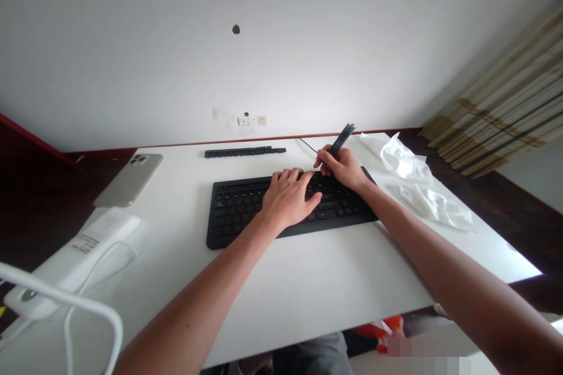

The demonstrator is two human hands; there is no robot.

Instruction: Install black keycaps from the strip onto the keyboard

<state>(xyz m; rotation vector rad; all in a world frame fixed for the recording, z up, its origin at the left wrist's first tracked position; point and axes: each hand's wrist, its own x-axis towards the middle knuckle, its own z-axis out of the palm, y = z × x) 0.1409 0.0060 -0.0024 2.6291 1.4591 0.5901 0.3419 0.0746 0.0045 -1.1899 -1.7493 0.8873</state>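
A black keyboard (237, 211) lies on the white table, slightly angled. My left hand (288, 196) rests across its middle, palm down, fingers stretched toward the back edge and thumb apart. In my right hand (343, 165) a dark pen-like tool (342, 139) is gripped at a slant. Its upper end points up and right; the lower end is hidden by my fingers at the keyboard's back right. Behind the keyboard lies a row of loose black keycaps (245, 152). A thin black cable (308, 145) runs near my right hand.
At the left are a phone (129, 179) lying camera side up and a white power strip (74, 258) with a white cable (88, 299). Crumpled clear plastic wrapping (407, 164) covers the table's right side. Beyond the table (281, 299) stands a wall with sockets (253, 120).
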